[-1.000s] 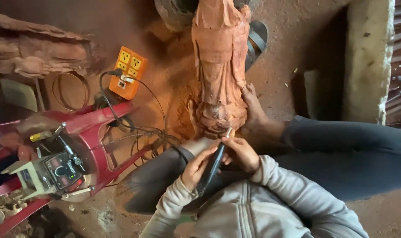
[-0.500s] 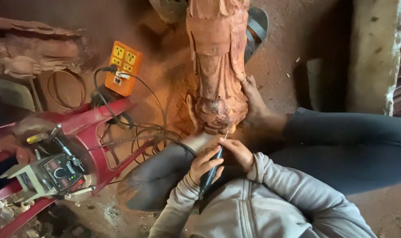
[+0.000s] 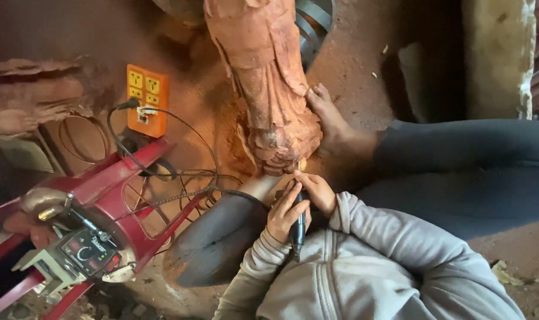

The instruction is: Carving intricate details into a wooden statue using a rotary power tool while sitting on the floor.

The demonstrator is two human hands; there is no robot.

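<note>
Left of the carved wooden figure (image 3: 269,89): a red plastic stool (image 3: 112,195) carrying a small control box (image 3: 83,252), an orange power strip (image 3: 146,99) just beyond, cables trailing toward the carving. Below the figure's base, left hand (image 3: 286,212) and right hand (image 3: 317,191) both closed around a dark rotary tool (image 3: 297,222) — probably for steadiness — tip at the carved base. Right of the figure, a bare foot (image 3: 332,121) pressed against it, seemingly bracing it.

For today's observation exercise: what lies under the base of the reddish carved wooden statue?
Orange sawdust on the dirt floor surrounds the reddish carved wooden statue; a bare foot braces its base. The ground directly beneath is hidden.
</note>
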